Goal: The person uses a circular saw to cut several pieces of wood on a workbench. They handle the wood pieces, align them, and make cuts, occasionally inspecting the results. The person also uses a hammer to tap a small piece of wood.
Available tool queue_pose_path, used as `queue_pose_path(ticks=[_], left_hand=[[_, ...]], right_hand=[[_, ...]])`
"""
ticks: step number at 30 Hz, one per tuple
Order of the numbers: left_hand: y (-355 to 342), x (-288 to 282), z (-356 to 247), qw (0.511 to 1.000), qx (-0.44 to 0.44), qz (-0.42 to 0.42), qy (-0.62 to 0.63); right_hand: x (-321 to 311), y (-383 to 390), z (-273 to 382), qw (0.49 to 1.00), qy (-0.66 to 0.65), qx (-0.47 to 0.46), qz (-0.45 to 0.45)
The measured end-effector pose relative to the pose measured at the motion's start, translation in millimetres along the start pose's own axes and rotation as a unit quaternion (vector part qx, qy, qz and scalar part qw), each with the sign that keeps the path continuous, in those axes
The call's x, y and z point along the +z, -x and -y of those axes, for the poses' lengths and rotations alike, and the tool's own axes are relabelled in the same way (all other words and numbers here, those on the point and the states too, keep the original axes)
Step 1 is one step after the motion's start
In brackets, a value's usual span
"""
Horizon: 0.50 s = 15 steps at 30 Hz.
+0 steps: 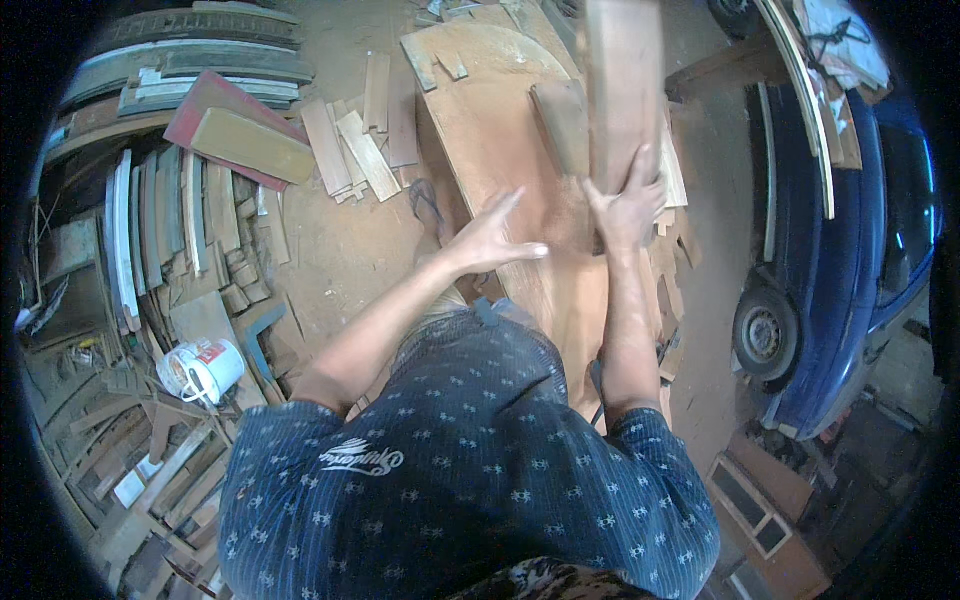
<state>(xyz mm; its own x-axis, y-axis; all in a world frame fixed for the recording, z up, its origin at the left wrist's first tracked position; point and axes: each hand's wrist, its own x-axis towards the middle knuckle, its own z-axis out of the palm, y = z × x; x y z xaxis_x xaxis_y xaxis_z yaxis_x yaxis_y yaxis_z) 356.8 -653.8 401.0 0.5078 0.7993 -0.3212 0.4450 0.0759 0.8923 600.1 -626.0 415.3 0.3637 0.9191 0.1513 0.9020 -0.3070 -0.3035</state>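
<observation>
My right hand [627, 208] grips the near end of a long, wide wooden board [625, 85], which stretches away toward the top of the view and is slightly smeared by motion. Its thumb lies along the left edge and the fingers on the upper face. My left hand [490, 238] is raised with thumb and fingers spread, holding nothing. It hovers left of the board, over a large sawdust-covered wooden panel [470, 125]. Beside the board's left edge is a grey-brown block-like piece [562, 118], partly hidden; I cannot tell what it is.
Short wood offcuts [365, 150] lie on the dusty floor to the left. Stacked planks [190, 215], a red-edged panel [235, 125] and a white bucket [205, 370] are farther left. A blue vehicle [835, 260] stands on the right, with long strips [800, 80] near it.
</observation>
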Motion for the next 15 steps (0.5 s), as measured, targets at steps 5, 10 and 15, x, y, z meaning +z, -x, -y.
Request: queue_pose_path(ticks=[5, 10, 15], left_hand=[[73, -27, 86, 0.985, -0.160, -0.027, -0.060], [100, -21, 101, 0.978, -0.194, -0.067, 0.023], [48, 3, 43, 0.967, -0.187, -0.005, 0.174]], right_hand=[[140, 49, -75, 0.960, 0.135, 0.082, 0.231], [99, 19, -67, 0.945, 0.091, 0.079, 0.303], [75, 30, -78, 0.825, -0.445, 0.222, 0.269]])
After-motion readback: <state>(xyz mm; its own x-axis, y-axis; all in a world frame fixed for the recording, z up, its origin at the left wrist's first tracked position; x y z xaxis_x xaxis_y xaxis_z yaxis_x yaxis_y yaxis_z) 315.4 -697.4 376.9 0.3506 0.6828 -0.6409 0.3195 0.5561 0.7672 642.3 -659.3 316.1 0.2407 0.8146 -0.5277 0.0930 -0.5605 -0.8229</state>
